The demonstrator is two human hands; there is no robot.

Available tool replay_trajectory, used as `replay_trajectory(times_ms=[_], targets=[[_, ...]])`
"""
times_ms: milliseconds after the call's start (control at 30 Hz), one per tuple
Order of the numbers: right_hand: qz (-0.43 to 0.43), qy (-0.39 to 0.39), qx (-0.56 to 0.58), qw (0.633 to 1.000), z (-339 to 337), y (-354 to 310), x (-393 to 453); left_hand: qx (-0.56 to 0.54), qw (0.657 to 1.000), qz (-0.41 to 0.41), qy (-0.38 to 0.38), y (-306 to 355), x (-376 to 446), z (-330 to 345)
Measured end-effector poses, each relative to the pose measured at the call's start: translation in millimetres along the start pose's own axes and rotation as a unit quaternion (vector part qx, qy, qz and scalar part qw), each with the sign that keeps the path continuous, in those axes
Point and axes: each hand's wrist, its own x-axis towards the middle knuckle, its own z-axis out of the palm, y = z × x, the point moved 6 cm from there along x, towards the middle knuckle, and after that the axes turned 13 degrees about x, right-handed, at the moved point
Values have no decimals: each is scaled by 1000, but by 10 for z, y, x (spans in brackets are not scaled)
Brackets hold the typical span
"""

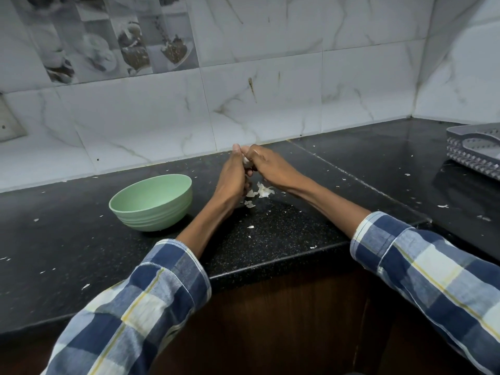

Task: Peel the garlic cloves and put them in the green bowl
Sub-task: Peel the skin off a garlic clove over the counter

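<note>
Left hand [234,174] and right hand [263,162] pinch one garlic clove [246,161] between them above the counter [284,234]; skins [261,191] lie beneath; green bowl [151,203] just left. Advice: steady clove with left, strip skin with right thumbnail; drop only when bare.

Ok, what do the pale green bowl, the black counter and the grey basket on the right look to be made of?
The pale green bowl looks like matte plastic or a fibre composite: even colour, dull sheen, moulded ridges near its base. The black counter looks like polished speckled granite: fine flecks, glossy reflections, a seam line. The grey perforated basket looks like moulded plastic, with uniform holes and a studded side.
</note>
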Motion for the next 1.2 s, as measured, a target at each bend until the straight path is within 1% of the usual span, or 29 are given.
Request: replay_trajectory(times_ms=[100, 167, 233, 367, 467, 600, 700, 767, 867, 1033, 1200], targets=[[12, -6, 1, 1000, 19, 33, 22, -4, 1000, -12, 0, 0, 7, 0], [-13, 3, -3, 1000, 27, 16, 15, -25, 999, -28, -1, -23, 16, -8], [-44, 7, 2, 999, 30, 11, -3, -70, 997, -44, -2, -43, 29, -33], [-60, -9, -22, 998, 19, 16, 22, -125, 990, -58, 4, -69, 57, -85], [-63, -13, -39, 997, -5, 1, 11, -101, 994, -41, 3, -45, 36, -97], [-72, 6, -28, 997, -86, -4, 4, -35, 999, 12, 1, 61, -6, -84], [-78, 16, -25, 997, -114, -28, -3, -13, 999, 47, -3, 121, -24, -67], [-77, 12, -28, 997, -94, -39, -19, -18, 999, 50, 7, 117, -13, -76], [-77, 8, -35, 996, -68, -48, -28, -37, 999, 31, 25, 75, 16, -104], [-56, -5, 24, 998, -60, -62, -23, -53, 997, 21, 47, 34, 54, -165], [-28, 1, 79, 996, -28, -16, -6, -72, 995, 31, 69, 27, 21, -159]])
